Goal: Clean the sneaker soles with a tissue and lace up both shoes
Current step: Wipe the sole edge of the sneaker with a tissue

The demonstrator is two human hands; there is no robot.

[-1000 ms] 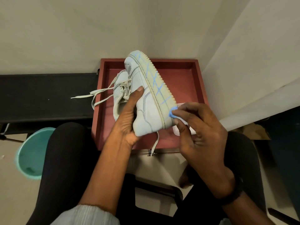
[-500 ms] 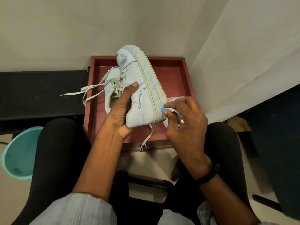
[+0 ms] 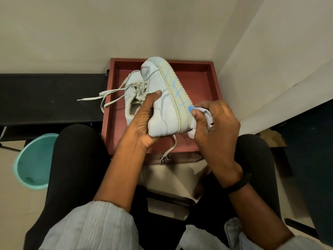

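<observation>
Sneaker (image 3: 162, 109), pale and tipped on its side, hangs over the red tray (image 3: 215, 83), gripped around heel and upper by the left hand (image 3: 144, 123). Its yellowed sole (image 3: 177, 91), scribbled with blue lines, faces the tray's right wall. The right hand (image 3: 216, 127) pinches a white tissue (image 3: 207, 114) against the sole's heel end. In the tray's left half lies the second sneaker (image 3: 133, 91), its loose laces (image 3: 100, 95) spilling over the left rim onto a black bench (image 3: 50, 98). The tray backs against a cream wall (image 3: 108, 29), with a slanted white panel (image 3: 270, 60) close on its right. A teal bucket (image 3: 34, 161) sits on the floor off the tray's near-left corner.
</observation>
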